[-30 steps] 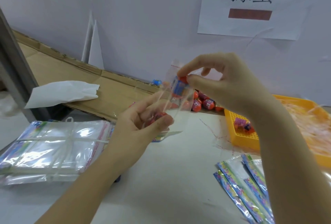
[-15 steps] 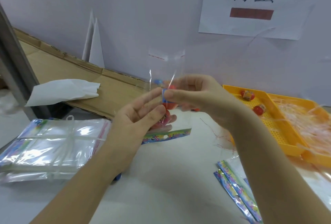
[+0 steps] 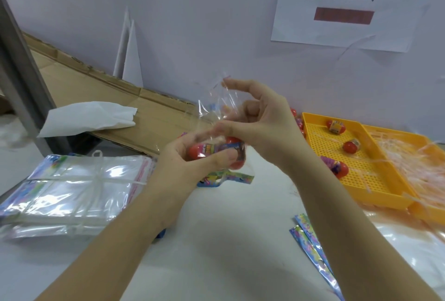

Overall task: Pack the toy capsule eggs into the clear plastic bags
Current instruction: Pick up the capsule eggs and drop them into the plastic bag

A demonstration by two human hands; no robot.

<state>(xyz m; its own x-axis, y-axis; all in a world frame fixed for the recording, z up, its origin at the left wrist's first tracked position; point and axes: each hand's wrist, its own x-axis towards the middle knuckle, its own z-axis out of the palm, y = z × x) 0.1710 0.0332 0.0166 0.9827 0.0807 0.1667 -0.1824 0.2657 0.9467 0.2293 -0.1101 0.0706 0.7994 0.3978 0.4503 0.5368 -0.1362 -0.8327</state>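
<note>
The left hand (image 3: 192, 158) cups the bottom of a clear bag (image 3: 218, 117), fingers wrapped around the red eggs (image 3: 214, 150) inside it. The right hand (image 3: 255, 117) pinches the bag's neck just above the eggs, its forefinger lifted near the open mouth. To the right of the hands, more eggs lie in a yellow tray (image 3: 375, 180); to the left sits a tied bundle of bags (image 3: 72, 190). If the pinch slackens, the slick film may slide and the mouth spring open, spilling eggs.
</note>
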